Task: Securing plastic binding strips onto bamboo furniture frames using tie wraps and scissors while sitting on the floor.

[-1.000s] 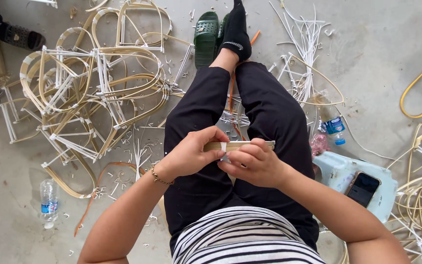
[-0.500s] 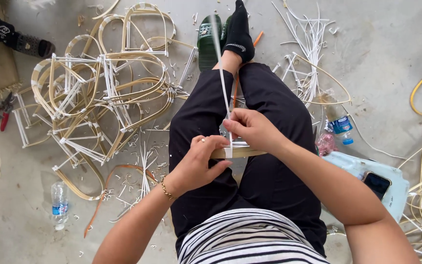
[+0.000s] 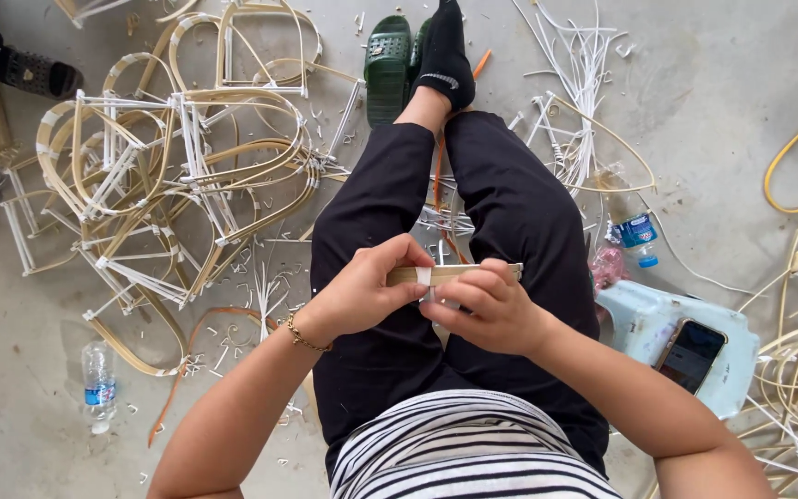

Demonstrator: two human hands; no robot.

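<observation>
- While the concrete floor (image 3: pixel 722 139) carries everything, its upper left part holds a tangled pile of bent cane frames (image 3: pixel 177 176) bound with white strips.
- Black trousers (image 3: pixel 473 240) stretch up the middle toward a green sandal (image 3: pixel 388 65) at the floor's top edge.
- By the right edge, a pale plastic stool (image 3: pixel 644 319) bears a dark phone (image 3: pixel 692 353).
- At the lower left lies a clear water bottle (image 3: pixel 98 381).
- Over the lap, the left hand (image 3: pixel 362 291) pinches the flat cane strip (image 3: pixel 454 273) between thumb and fingers.
- Its other side is gripped by the right hand (image 3: pixel 491 310), fingers curled closed around it.
- White tape (image 3: pixel 424 275) wraps the strip between both hands.
</observation>
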